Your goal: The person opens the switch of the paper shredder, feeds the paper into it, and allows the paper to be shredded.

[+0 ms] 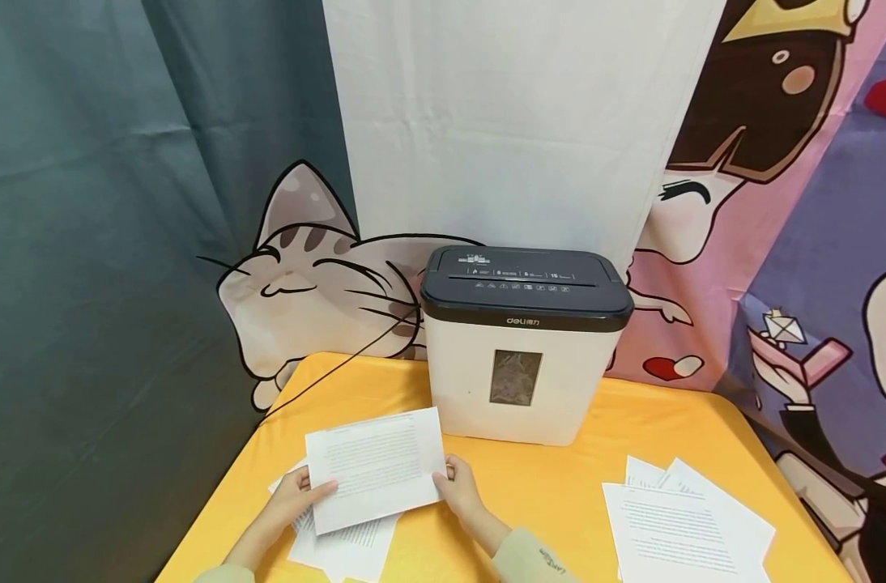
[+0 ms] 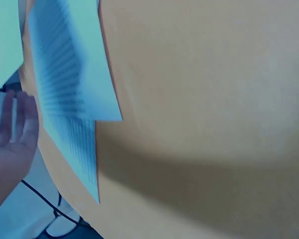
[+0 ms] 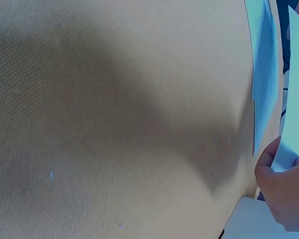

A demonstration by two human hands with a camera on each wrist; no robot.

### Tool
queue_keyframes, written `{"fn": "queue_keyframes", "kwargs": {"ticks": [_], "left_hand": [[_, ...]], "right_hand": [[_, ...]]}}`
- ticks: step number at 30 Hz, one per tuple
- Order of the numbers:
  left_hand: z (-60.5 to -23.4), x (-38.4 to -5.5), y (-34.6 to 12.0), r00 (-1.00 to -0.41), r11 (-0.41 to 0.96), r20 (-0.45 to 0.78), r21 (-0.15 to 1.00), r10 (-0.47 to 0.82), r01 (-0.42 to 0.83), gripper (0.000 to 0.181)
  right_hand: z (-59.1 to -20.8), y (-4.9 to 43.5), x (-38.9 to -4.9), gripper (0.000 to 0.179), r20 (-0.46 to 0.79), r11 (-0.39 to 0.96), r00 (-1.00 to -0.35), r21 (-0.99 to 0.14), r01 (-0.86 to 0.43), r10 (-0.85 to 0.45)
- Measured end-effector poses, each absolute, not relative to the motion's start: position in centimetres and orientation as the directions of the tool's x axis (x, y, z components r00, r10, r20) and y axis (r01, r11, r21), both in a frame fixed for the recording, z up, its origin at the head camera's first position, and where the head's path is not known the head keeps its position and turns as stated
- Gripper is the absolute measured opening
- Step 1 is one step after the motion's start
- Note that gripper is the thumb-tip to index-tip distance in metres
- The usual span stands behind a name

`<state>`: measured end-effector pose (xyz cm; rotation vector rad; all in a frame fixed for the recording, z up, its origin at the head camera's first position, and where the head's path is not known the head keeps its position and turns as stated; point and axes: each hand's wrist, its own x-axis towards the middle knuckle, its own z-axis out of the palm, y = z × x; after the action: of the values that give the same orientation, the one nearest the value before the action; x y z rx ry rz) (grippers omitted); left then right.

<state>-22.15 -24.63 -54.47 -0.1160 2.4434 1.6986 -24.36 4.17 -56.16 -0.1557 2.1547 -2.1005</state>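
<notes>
A printed sheet of paper (image 1: 377, 465) is held up at a tilt over the table's left side. My left hand (image 1: 291, 500) holds its left end, thumb over the front; in the left wrist view that hand (image 2: 15, 134) shows at the left edge. At the sheet's right end my right hand (image 1: 461, 491) pinches the edge, also seen in the right wrist view, where the hand (image 3: 286, 184) grips a corner. Under the held sheet lie loose printed papers (image 1: 355, 552), partly hidden. Behind stands a white paper shredder (image 1: 457, 380) with a dark top and a feed slot.
More printed sheets (image 1: 676, 530) lie overlapping at the table's right. A yellow cloth covers the table (image 1: 516, 494). A thin black cord (image 1: 341, 364) runs left from the shredder over the table's edge. Printed curtains (image 1: 516, 121) hang behind.
</notes>
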Motion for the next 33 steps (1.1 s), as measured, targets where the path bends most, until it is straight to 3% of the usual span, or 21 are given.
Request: {"fn": "queue_keyframes", "kwargs": {"ticks": [14,23,33], "left_hand": [[-54.0,-22.5,-21.3,-0.984,0.323,-0.179,0.931,0.007,-0.167,0.046],[-54.3,-22.6,-19.6,-0.997,0.288,0.082,0.955,-0.001,0.078,0.039],[-52.8,-22.7,-17.5,-0.994,0.255,-0.025,0.966,-0.102,-0.051,0.028]], "right_hand": [[-55.2,6.3,-24.2,0.022,0.022,0.057,-0.988,-0.998,-0.032,-0.156],[-55.1,7.9,-24.1,0.024,0.034,0.066,-0.984,-0.997,-0.045,-0.173],[-54.3,10.1,-23.9,0.041,0.080,0.023,-0.959,-0.996,-0.090,-0.271]]}}
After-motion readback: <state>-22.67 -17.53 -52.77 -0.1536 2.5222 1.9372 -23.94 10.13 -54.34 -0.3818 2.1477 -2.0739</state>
